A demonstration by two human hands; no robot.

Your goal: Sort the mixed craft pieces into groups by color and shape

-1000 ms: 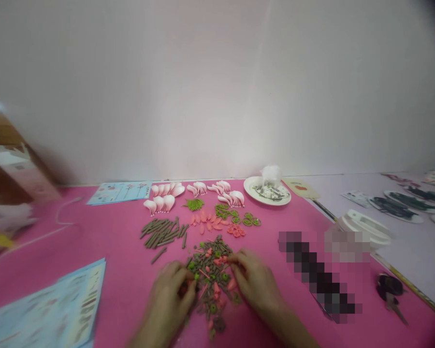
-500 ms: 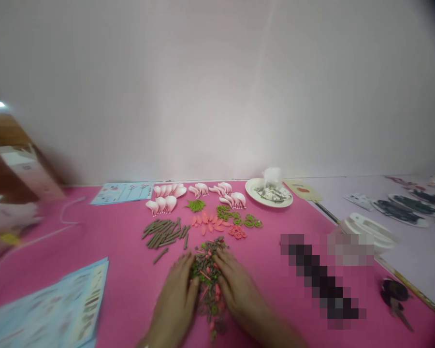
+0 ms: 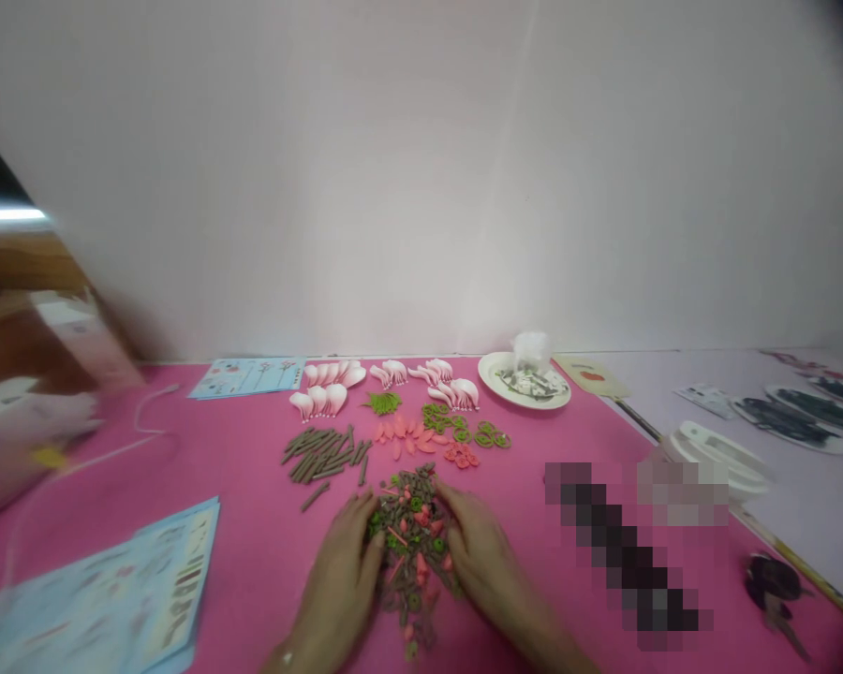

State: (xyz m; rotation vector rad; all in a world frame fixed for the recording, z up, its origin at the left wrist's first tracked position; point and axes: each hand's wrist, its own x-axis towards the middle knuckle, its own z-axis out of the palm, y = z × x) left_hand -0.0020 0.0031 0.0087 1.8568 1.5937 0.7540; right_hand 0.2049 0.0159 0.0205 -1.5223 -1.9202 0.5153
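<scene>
A loose pile of small brown, green and coral-pink plastic pieces (image 3: 408, 538) lies on the pink table in front of me. My left hand (image 3: 347, 562) rests along the pile's left side, fingers stretched out and touching its edge. On the other side my right hand (image 3: 481, 552) lies with fingers extended, thumb against the pieces. Neither hand grips anything. Just beyond are brown sticks (image 3: 319, 454), pink petal-shaped pieces (image 3: 408, 432), coral flower-like pieces (image 3: 461, 456), green rings (image 3: 462, 429) and a bunch of green pieces (image 3: 383, 402).
Pale pink petals (image 3: 333, 374) lie in fanned groups by the wall. A white plate (image 3: 490, 376) holds a crumpled bag and pieces. Printed blue sheets (image 3: 105, 599) lie at left, more (image 3: 249, 376) at the back. On the right are a white tray (image 3: 720, 459) and a dark object (image 3: 773, 580).
My right hand has shifted right, away from the pile's middle, uncovering more pieces. My left hand stays at the left edge. The view has swung slightly left.
</scene>
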